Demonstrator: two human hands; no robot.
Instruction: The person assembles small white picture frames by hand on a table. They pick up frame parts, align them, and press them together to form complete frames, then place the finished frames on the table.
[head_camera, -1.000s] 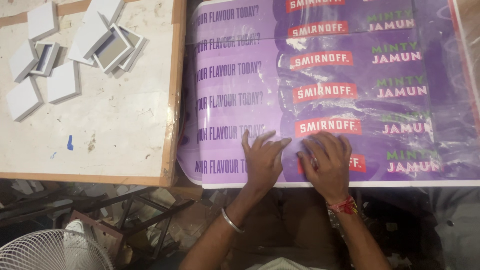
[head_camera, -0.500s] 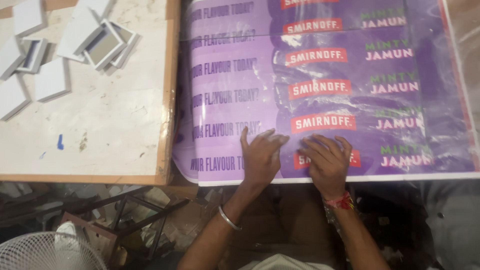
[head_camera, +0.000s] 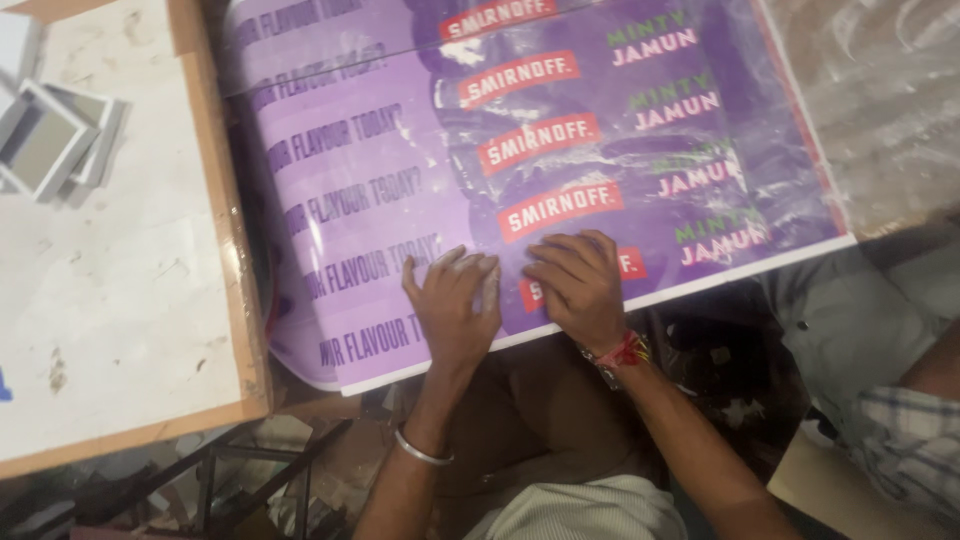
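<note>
Near the front edge of the purple printed sheet, seen from the head camera, the left hand and right hand lie side by side, palms down, fingers spread flat and gripping nothing, apparently pressing it flat. Left of it sits a white wooden-edged board with small grey-and-white frames at its far corner.

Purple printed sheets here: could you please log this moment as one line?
left hand: flat on purple printed sheets | right hand: flat beside it, near edge | white board: left, untouched
</note>
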